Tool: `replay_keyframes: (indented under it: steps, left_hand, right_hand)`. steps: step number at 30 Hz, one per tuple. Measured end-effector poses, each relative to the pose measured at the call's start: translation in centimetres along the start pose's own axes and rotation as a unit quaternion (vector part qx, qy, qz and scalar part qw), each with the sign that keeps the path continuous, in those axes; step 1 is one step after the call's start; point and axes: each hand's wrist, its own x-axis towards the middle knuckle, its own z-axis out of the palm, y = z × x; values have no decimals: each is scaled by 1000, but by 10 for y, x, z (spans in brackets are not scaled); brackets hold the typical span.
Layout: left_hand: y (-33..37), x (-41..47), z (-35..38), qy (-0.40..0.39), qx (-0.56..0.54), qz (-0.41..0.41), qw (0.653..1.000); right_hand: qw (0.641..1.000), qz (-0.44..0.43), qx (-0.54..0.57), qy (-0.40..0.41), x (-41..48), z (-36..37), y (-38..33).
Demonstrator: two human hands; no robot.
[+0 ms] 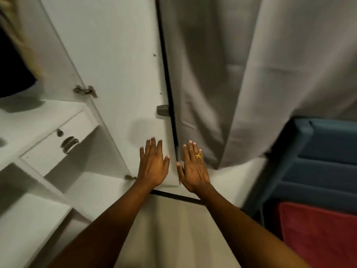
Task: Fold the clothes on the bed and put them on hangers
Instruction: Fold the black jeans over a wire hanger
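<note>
- On my feed, both hands were up at the free edge of the open white wardrobe door (116, 64), down near its lower corner.
- The left hand (153, 167) lay flat on the door's inside face, fingers straight and slightly spread, gripping nothing.
- The right hand (194, 171) was just beside it on the other side of the door's edge, fingers straight and close together, thumb out toward that edge. I couldn't tell if it actually touched the door. It had a gold ring (198, 156) on one finger.
- A grey catch (162, 110) sat on the door's edge above the hands, and a metal hinge (85, 90) on its opposite edge.
- The only clothing I could make out was a dark garment (13, 70) hanging in the wardrobe's top left corner, above a white shelf (38, 113). It was too blurry to see any hanger.
- A white drawer (58, 144) with a metal handle (69, 144) sat under that shelf.
- A grey curtain (241, 74) hung to the right of the door, with a blue rack (318, 161) at the right edge and a red cloth (316, 235) low on it.
</note>
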Motion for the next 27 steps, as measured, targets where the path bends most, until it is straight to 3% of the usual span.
replay_keyframes:
  steps: [8,14,19,27]
  left_hand:
    - [123,-141,91,-154,-41,198,967]
    - [229,-272,115,-228,-31,408,884]
    - [303,-384,106,-242,-40,537,807]
    - [363,-605,91,-274,-33,648,710]
  right_hand:
    - [964,261,-28,-27,-253,-8,59]
    - [888,457,-35,15,-449,-37,67]
    - [822,562,-40,77,-592,-59,48]
    - [727,676,-29,117,-822,-69,-23]
